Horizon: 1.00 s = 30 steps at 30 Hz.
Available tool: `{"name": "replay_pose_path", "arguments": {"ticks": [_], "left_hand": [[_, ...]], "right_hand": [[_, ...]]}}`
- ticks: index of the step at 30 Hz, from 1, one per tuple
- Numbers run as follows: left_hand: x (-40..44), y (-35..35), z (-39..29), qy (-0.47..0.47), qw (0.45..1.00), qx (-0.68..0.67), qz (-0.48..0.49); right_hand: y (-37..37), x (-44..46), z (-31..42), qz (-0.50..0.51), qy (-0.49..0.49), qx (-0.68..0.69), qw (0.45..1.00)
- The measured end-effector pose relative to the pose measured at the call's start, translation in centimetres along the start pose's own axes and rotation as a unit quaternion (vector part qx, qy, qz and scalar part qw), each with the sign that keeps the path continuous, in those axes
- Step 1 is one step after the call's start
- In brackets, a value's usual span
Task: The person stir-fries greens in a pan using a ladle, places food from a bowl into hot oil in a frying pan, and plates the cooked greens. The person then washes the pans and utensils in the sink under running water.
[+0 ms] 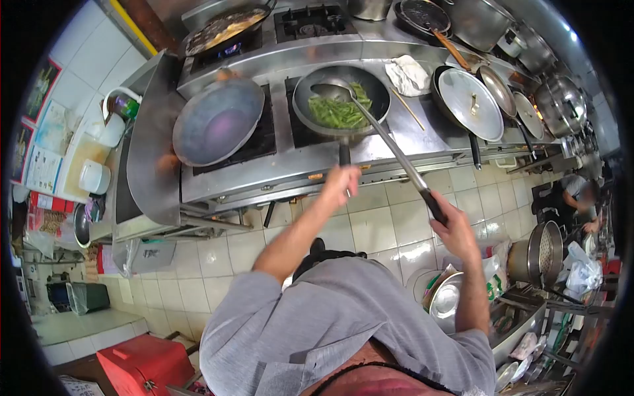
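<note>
My left hand is closed round the black handle of a dark wok on the stove. Chopped green vegetables lie in the wok. My right hand grips the black end of a long metal ladle. The ladle slants up to the left, and its bowl rests in the wok at the upper left of the vegetables. To the left, a large empty wok sits tilted on another burner, with faint haze over it.
A white cloth and a thin wooden stick lie right of the wok. Further right stand a lidded pan and several pots. A pan of dark oil sits over a flame at the back. Another person works at far right.
</note>
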<state>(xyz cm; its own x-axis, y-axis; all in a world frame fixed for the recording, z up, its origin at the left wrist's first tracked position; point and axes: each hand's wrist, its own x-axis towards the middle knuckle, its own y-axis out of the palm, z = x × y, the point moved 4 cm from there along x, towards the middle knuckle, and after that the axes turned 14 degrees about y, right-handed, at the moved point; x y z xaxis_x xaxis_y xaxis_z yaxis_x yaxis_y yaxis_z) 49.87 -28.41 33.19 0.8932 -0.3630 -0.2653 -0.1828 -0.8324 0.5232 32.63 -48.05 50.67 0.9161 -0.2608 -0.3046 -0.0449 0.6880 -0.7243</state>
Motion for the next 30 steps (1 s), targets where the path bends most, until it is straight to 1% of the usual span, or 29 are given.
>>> {"name": "replay_pose_path", "arguments": {"ticks": [1,2,3,4,5,6,7,8,9,10,11,12,13,15,16,17,18,19,21,22,24,25,26,27,28,29,30], "left_hand": [[-3.6,1.0,1.4,0.005,1.0,-0.018,-0.011],[-6.7,2.0,1.6,0.0,1.0,0.004,-0.002],[-8.0,2.8,0.9,-0.002,1.0,0.006,0.001],[-9.5,3.2,0.4,-0.022,1.0,0.004,-0.019],[-10.9,3.0,0.1,-0.045,0.998,0.002,-0.044],[-10.2,2.9,-0.9,-0.064,0.998,-0.022,-0.015],[-9.1,3.3,-2.5,-0.036,0.999,-0.014,0.013],[-7.3,3.4,-3.0,-0.042,0.998,-0.036,0.019],[-5.5,3.7,-4.0,-0.049,0.997,-0.059,0.005],[-3.6,3.7,-4.3,-0.04,0.995,-0.081,0.034],[-1.9,3.6,-3.7,-0.074,0.991,-0.112,0.021],[-2.1,3.1,-2.4,-0.029,0.997,-0.064,0.031],[-2.1,2.8,-1.5,0.017,0.999,-0.015,0.043],[-6.0,2.2,0.2,0.01,0.999,0.001,0.033],[-7.6,1.8,0.8,0.003,1.0,0.014,0.017],[-7.7,2.0,0.4,0.008,1.0,0.014,0.015],[-8.1,2.3,0.2,-0.011,1.0,-0.008,0.011],[-8.6,2.6,0.3,-0.032,0.999,-0.032,0.006],[-6.3,3.1,-0.4,-0.022,0.999,-0.034,0.027],[-4.8,3.6,-0.8,-0.022,0.998,-0.051,0.031],[-1.5,4.0,-1.6,-0.017,0.996,-0.078,0.04],[-0.3,4.6,-2.5,-0.015,0.997,-0.077,0.009],[0.3,4.2,-2.1,0.03,0.997,-0.056,0.037],[0.8,3.9,-1.5,0.078,0.994,-0.035,0.066],[-0.5,3.7,-0.8,0.07,0.996,-0.015,0.057],[-2.6,3.2,-0.1,0.063,0.997,0.005,0.046],[-5.1,2.7,0.7,0.052,0.998,0.015,0.038]], "right_hand": [[-1.7,-1.2,-0.5,0.001,-0.035,0.013,0.999],[-3.7,-2.3,-1.1,0.001,-0.071,0.023,0.997],[-6.1,-3.6,-2.1,0.057,0.034,0.026,0.997],[-8.7,-5.1,-1.3,0.121,0.126,0.037,0.984],[-10.5,-5.3,-2.4,0.091,-0.02,0.017,0.995],[-12.1,-5.5,-2.2,0.104,-0.01,0.04,0.994],[-13.5,-5.4,-1.4,0.101,0.018,-0.014,0.995],[-14.3,-4.7,-0.2,0.149,0.101,-0.029,0.983],[-14.0,-3.3,0.0,0.105,0.062,-0.08,0.989],[-13.0,-1.7,-0.1,0.044,-0.056,-0.07,0.995],[-11.8,-0.6,0.2,0.029,-0.043,-0.074,0.996],[-10.1,0.1,0.9,0.009,-0.017,-0.128,0.992],[-8.0,0.9,-0.6,-0.096,-0.171,-0.169,0.966],[-6.1,-0.4,-0.8,-0.111,-0.065,-0.29,0.948],[-6.6,-1.3,-1.0,-0.111,-0.068,-0.29,0.948],[-7.9,-2.2,-1.5,-0.064,-0.054,-0.187,0.979],[-9.4,-2.7,-1.9,-0.014,-0.04,-0.083,0.996],[-11.0,-2.9,-2.6,0.04,0.034,-0.055,0.997],[-12.9,-2.8,-1.1,0.106,0.027,-0.053,0.993],[-13.2,-2.1,-0.6,0.095,0.026,-0.054,0.994],[-11.7,-0.6,0.9,0.039,-0.052,-0.123,0.99],[-9.8,0.3,0.5,-0.022,-0.123,-0.124,0.984],[-7.4,1.4,0.0,-0.083,-0.194,-0.125,0.97],[-5.2,1.4,-0.5,-0.12,-0.152,-0.198,0.961],[-3.3,0.8,-0.4,-0.103,-0.043,-0.261,0.959],[-3.5,-0.3,-0.8,-0.114,-0.043,-0.263,0.957],[-3.7,-1.4,-1.2,-0.117,-0.078,-0.202,0.969]]}}
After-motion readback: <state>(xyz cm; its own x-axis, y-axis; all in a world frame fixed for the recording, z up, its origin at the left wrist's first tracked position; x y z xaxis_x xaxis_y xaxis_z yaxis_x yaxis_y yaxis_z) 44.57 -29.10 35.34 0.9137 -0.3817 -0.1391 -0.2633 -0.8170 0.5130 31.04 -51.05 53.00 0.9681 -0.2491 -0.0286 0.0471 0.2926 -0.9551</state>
